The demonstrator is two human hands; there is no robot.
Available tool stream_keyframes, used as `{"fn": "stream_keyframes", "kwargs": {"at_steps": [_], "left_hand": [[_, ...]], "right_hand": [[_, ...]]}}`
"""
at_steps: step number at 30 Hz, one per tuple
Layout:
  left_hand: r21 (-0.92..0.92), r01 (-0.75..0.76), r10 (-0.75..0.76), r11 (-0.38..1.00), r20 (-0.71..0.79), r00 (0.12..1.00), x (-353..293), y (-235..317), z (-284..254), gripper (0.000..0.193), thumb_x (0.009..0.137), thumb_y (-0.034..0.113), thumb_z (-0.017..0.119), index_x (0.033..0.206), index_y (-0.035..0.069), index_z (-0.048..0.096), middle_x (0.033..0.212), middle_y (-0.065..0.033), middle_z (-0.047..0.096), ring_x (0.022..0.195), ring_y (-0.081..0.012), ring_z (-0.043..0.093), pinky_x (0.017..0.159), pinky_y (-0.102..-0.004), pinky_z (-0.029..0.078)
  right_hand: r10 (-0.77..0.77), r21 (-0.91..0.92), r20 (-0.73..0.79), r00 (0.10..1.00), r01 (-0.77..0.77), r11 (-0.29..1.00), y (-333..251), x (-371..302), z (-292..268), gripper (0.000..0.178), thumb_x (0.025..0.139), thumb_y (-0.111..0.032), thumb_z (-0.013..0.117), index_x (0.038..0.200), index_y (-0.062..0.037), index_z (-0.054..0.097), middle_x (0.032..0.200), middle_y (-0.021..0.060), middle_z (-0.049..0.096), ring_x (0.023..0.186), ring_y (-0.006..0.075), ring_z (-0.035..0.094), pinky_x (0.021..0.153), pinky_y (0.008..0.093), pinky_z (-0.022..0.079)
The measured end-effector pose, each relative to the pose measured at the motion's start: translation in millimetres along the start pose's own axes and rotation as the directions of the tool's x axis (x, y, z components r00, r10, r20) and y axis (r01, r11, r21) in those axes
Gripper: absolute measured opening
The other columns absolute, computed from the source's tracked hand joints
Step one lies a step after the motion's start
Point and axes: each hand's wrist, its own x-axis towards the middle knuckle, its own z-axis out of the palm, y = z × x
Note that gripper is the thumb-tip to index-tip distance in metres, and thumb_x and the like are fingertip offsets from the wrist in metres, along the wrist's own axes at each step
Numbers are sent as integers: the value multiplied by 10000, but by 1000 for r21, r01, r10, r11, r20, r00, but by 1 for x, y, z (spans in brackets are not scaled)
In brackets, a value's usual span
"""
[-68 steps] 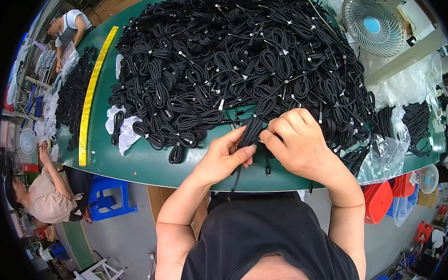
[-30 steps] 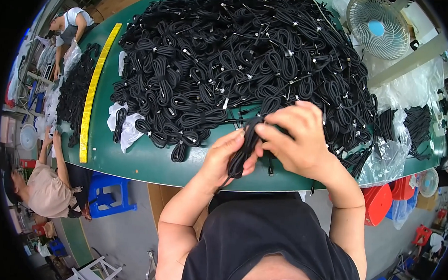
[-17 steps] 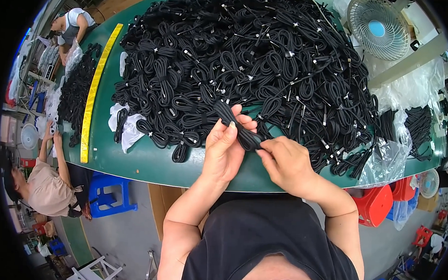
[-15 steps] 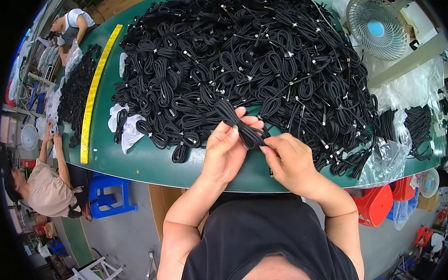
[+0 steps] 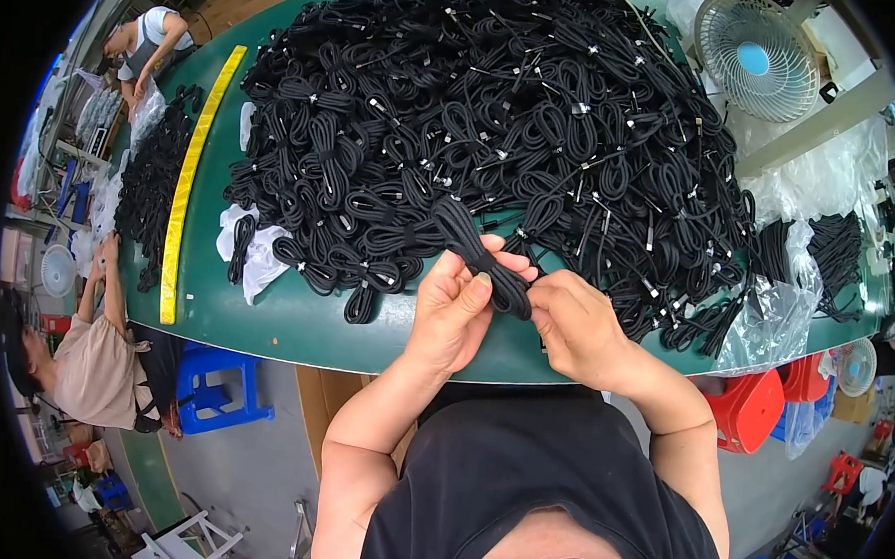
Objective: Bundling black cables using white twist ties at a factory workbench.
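A black cable bundle, coiled into long loops and bound at its middle by a dark band, is held over the near edge of the table. My left hand is closed round its middle, thumb on top and fingers behind. At the bundle's lower right end, my right hand has its thumb and fingers pinched together against the loops. What exactly lies between those fingertips is partly hidden. Just beyond both hands spreads a big heap of similar black cable bundles, with small silvery connectors showing among them.
The green table carries a yellow tape strip on the left. White plastic lies beside the heap, clear bags at right. A fan stands far right. Two people work at left, near a blue stool.
The bundle has turned slightly and its lower end now shows more fully. My left thumb has slid along it, and my right hand has shifted a little nearer me.
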Motion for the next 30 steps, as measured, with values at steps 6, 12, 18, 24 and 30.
{"fn": "stream_keyframes", "kwargs": {"at_steps": [6, 12, 18, 24, 30], "left_hand": [[121, 3, 1, 993, -34, 999, -1, 7, 1, 371, 862, 111, 594, 1189, 3, 457, 1036, -132, 591, 943, -176, 577, 873, -315, 441], [660, -42, 155, 750, -114, 981, -5, 3, 0, 294, 800, 16, 630, 1080, -7, 541, 895, -49, 572, 829, -100, 549, 750, -221, 437], [946, -85, 192, 314, 25, 981, -8, 8, 3, 331, 697, 36, 679, 1003, -6, 561, 762, -70, 512, 656, -144, 503, 579, -253, 423], [943, 29, 15, 332, -36, 999, -11, 15, 6, 317, 783, 96, 641, 1047, -16, 507, 801, -88, 541, 655, -135, 533, 582, -262, 435], [697, 118, -180, 707, 16, 983, -10, 7, 0, 322, 921, 189, 494, 1170, 12, 393, 852, -78, 559, 628, -105, 535, 578, -225, 441]], "right_hand": [[-40, -83, -79, 996, 33, 996, 3, 0, -1, 286, 652, 93, 615, 919, 11, 553, 851, 128, 548, 741, 297, 556, 652, 372, 451], [-360, -489, -98, 928, 271, 829, -3, 21, -18, 353, 603, -14, 636, 952, 6, 588, 878, 97, 555, 758, 229, 560, 612, 330, 429], [-336, -655, 242, 910, 409, 635, -5, 25, -9, 340, 655, -109, 586, 954, 51, 564, 920, 143, 539, 772, 242, 541, 613, 304, 470], [-150, -617, 338, 929, 340, 710, 7, 18, -11, 256, 636, -63, 601, 872, 27, 557, 841, 115, 553, 734, 224, 544, 551, 288, 475], [234, 128, -290, 928, -205, 970, 9, 29, -9, 42, 762, 26, 598, 778, 17, 560, 684, 44, 592, 511, 69, 558, 454, 204, 464]]}}
